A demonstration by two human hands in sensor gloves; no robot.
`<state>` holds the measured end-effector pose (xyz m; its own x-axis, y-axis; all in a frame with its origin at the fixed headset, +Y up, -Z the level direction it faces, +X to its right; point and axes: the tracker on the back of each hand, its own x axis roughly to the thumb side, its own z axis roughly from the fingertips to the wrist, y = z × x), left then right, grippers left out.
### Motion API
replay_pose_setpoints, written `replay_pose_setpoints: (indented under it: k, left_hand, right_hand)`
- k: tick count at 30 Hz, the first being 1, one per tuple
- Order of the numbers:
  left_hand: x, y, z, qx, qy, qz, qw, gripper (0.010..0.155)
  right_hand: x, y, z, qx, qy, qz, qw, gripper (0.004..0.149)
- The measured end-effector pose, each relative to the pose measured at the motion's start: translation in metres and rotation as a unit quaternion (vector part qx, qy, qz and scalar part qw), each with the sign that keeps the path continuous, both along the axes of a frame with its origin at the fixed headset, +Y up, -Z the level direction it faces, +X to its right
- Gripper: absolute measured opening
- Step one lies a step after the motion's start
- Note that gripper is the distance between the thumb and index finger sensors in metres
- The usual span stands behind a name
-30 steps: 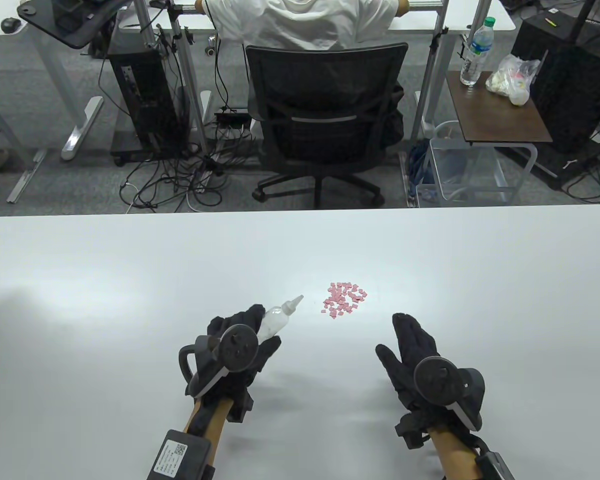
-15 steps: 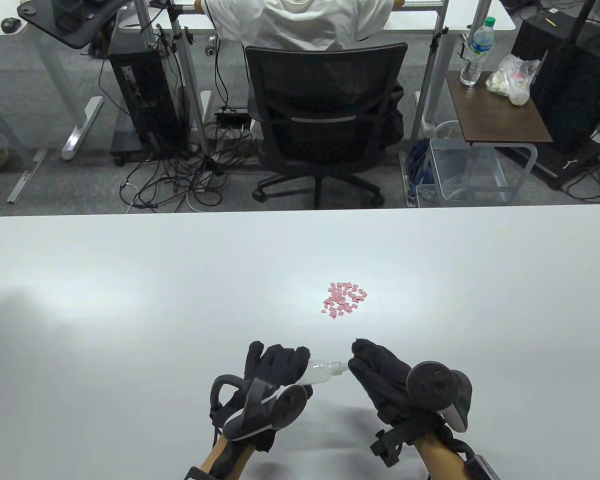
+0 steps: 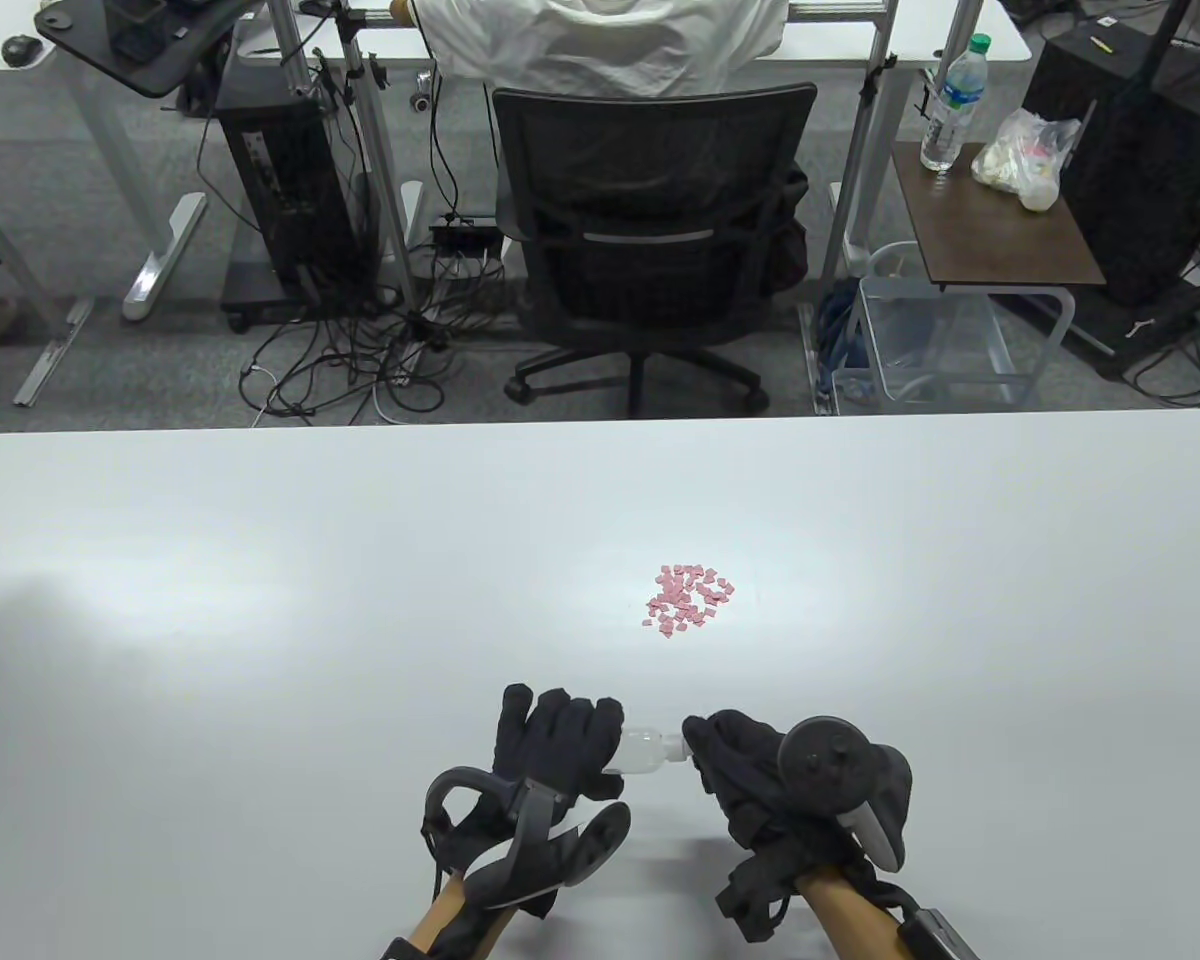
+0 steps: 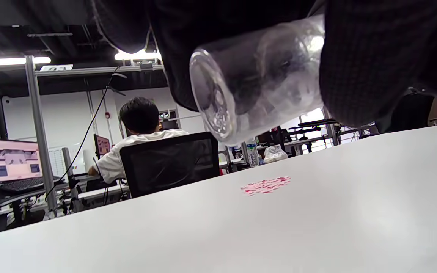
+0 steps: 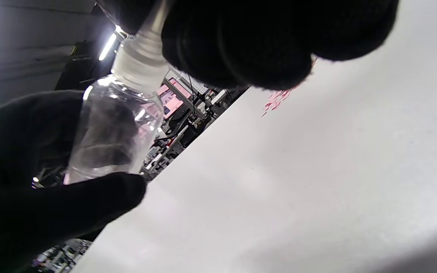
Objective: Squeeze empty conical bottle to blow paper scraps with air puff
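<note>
The white table [image 3: 260,560] carries the work, and the pile of pink paper scraps [image 3: 689,600] at its middle serves as landmark for all that follows. Both hands sit on the near side of that pile, well apart from it. The left hand [image 3: 558,745] wraps its fingers around the body of the clear conical bottle [image 3: 644,750], holding it on its side above the table with the neck turned toward the right hand [image 3: 745,765]; the right hand's fingers are closed over the nozzle end, covering the tip. The likely reason is that the cap or nozzle is being loosened or adjusted before aiming, since the bottle points across the near edge and not at the scraps. The table view alone shows both hands and the gap to the pile. The left wrist view alone shows the bottle's round base [image 4: 212,100], clear and apparently empty, with the scraps beyond it. The right wrist view alone shows the ribbed white collar [image 5: 139,62] below the covered tip.
</note>
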<state>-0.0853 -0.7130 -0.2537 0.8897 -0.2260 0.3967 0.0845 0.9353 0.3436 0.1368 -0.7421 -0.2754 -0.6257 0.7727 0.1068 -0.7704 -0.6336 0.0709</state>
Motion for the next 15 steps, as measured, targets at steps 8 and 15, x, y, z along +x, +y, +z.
replay_pose_setpoints:
  k: [8, 15]
  left_hand:
    - [-0.016, -0.006, -0.014, -0.134, -0.031, 0.075, 0.988, 0.074]
    - [-0.014, -0.001, -0.006, -0.039, -0.019, 0.019, 0.999, 0.075]
  right_hand:
    - [-0.009, 0.006, 0.005, 0.070, 0.034, 0.056, 0.995, 0.042]
    - [-0.008, 0.003, 0.005, 0.033, 0.007, 0.030, 0.999, 0.043]
